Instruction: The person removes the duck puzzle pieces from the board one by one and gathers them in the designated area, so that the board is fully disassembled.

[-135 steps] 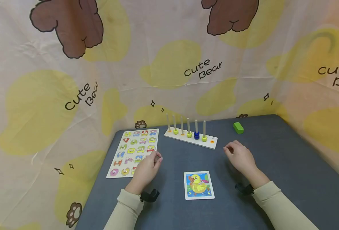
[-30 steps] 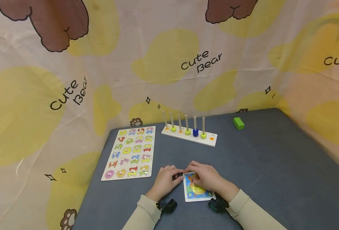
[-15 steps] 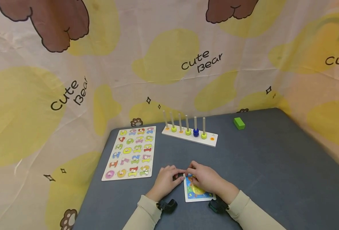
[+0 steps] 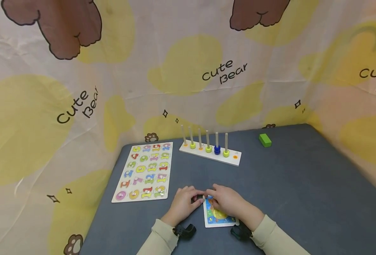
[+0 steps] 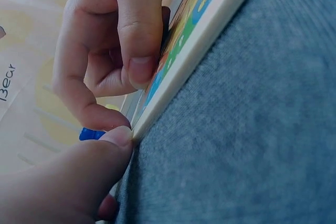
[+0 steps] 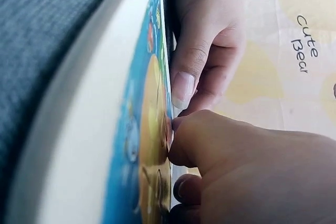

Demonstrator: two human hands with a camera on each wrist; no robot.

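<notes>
A square duck jigsaw puzzle (image 4: 220, 224) in a white frame lies on the table before me, its upper part hidden by my right hand. My left hand (image 4: 183, 204) rests beside the puzzle's upper left corner, a fingertip right at the frame in the left wrist view. Over the top of the puzzle is my right hand (image 4: 229, 202), fingers bent. Its index fingertip touches the same corner, close to the left fingertip. In the left wrist view its thumb (image 5: 140, 69) is low over the picture, apart from the index finger, with no loose piece showing between them.
A number puzzle board (image 4: 141, 173) lies at the left. Behind the hands stands a white peg board (image 4: 210, 155) with upright pegs and yellow-green and blue rings. A green block (image 4: 265, 140) sits at the back right of the dark table (image 4: 296, 191). A printed cloth hangs behind.
Both hands came inward from apart to the duck puzzle's upper left corner. Over the last second they stay there, and the right index finger now extends more over the corner. The head view shifts slightly.
</notes>
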